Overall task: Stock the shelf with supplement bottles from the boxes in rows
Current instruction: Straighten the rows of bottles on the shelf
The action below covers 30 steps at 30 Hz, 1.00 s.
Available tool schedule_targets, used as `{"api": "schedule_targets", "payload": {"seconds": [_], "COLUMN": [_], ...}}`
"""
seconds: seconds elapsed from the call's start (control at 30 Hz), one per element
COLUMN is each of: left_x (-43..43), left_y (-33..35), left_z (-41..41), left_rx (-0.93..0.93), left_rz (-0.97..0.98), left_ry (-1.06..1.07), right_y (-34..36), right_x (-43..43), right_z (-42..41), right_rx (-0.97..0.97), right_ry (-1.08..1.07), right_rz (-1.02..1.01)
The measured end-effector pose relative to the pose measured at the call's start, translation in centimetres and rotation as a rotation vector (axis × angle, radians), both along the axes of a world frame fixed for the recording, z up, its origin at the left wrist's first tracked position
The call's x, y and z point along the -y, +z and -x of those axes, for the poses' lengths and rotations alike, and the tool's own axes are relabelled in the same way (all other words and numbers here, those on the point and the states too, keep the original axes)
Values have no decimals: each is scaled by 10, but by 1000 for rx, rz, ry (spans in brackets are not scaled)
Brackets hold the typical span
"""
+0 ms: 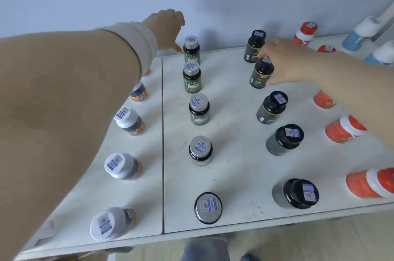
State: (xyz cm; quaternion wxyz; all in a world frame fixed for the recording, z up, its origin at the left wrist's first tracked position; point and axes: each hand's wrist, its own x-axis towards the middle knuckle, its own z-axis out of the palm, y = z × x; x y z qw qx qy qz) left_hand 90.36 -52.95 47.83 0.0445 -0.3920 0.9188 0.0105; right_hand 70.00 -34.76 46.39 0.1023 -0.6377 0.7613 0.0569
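Supplement bottles stand in rows on a white shelf top [230,115]. My left hand [167,27] reaches to the back wall, its fingers loosely curled and holding nothing, its thumb pointing down beside the rearmost silver-capped green bottle [191,50]. Several more silver-capped bottles [199,109] run forward from it in a line. My right hand [290,62] grips the second black bottle [261,75] from the back, fingers over its cap and thumb on its side. Another black bottle [254,46] stands behind it and three black bottles [271,107] stand in front.
A row of white-capped orange bottles [121,165] runs down the left panel, partly hidden by my left sleeve. Red bottles with white bands [343,130] line the right side. Blue and white bottles [360,34] stand at the far right corner. The shelf's front edge [213,237] is near me.
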Motion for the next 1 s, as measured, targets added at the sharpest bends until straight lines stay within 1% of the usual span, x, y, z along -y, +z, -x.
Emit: {"api": "schedule_targets", "payload": {"seconds": [0.17, 0.33, 0.47, 0.6, 0.77, 0.87, 0.93, 1.0], "left_x": [-72, -159, -218, -258, -278, -283, -285, -286], "left_y": [21, 26, 16, 3, -16, -29, -40, -54], "left_z": [-1, 0, 13, 25, 31, 37, 41, 46], "left_rx": [61, 114, 142, 127, 54, -63, -187, -273], "left_rz": [41, 43, 9, -56, -148, -219, -302, -370], "left_ry": [29, 104, 89, 89, 86, 109, 148, 183], "right_y": [23, 18, 10, 4, -11, -32, -53, -76], "right_x": [-62, -128, -175, -204, -222, -239, -252, -262], "right_z": [14, 23, 29, 25, 10, -5, -17, -29], "right_rx": [-172, -159, -108, -29, 102, 245, 379, 487], "right_ry": [96, 160, 190, 192, 181, 129, 62, -32], "right_rz": [-56, -34, -37, -59, -24, 33, 93, 169]}}
